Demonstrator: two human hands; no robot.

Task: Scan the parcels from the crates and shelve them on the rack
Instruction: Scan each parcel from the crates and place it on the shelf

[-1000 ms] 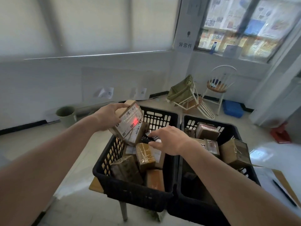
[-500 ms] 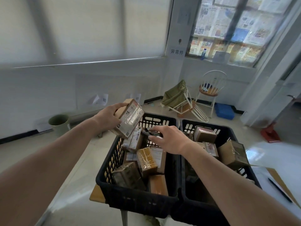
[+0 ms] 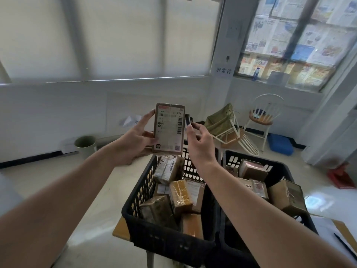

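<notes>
My left hand holds a small brown parcel upright above the crates, its white shipping label facing me. Just right of it, my right hand pinches a small black scanner beside the label's barcode edge. Below stand two black plastic crates: the left crate holds several taped brown parcels, the right crate holds several more parcels. No rack is in view.
The crates rest on a wooden table. A green bin stands by the left wall. Two chairs, one tipped and one upright, and a blue tray sit at the back right. A pen lies on paper at right.
My left hand lifted the parcel out of the left crate and turned its label upright toward me. My right hand rose with the scanner to the parcel's right side. The red scan light is gone.
</notes>
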